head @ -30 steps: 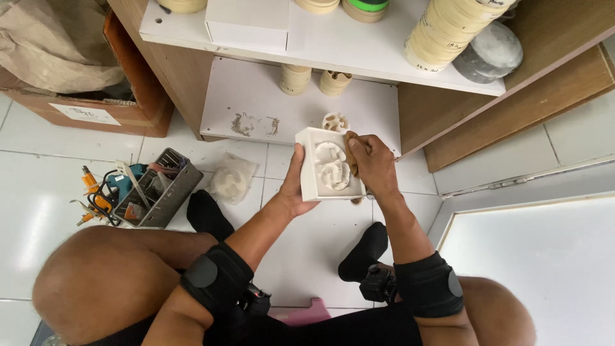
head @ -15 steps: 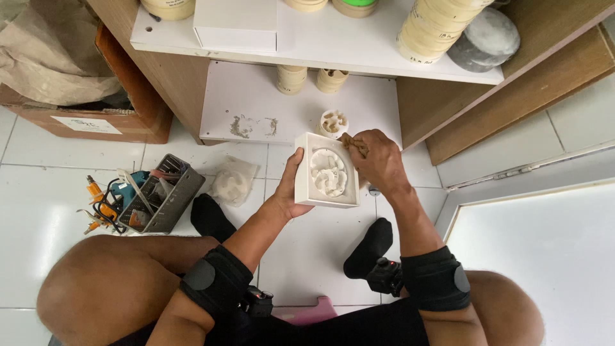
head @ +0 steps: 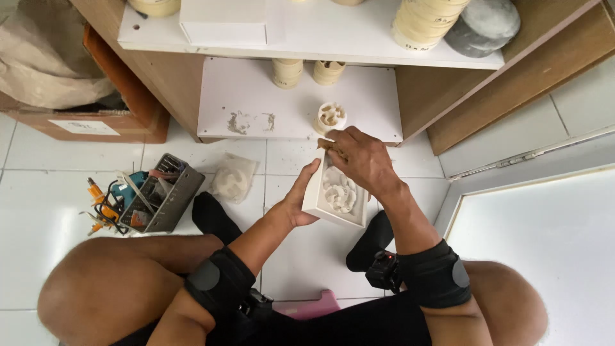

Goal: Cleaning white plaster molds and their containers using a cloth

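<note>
My left hand [head: 301, 198] grips the left edge of a white rectangular mould [head: 337, 195] with a pale carved relief inside, held tilted above the floor. My right hand [head: 360, 160] lies over the mould's top end, fingers curled and pinching a small brownish piece [head: 327, 145] at its upper corner. Just beyond my fingers, a small round white mould [head: 330, 116] sits on the low white shelf [head: 256, 96].
Two tan cylinders [head: 300, 72] stand at the back of the low shelf. A white box [head: 224, 22], stacked round discs [head: 428, 22] and a grey disc [head: 482, 25] fill the upper shelf. A grey tool caddy [head: 160, 202], a plastic bag [head: 234, 179] and a cardboard box [head: 83, 122] are on the floor left.
The mould tilted so its side wall faces me more. My right hand shifted from the mould's right edge up to its top corner.
</note>
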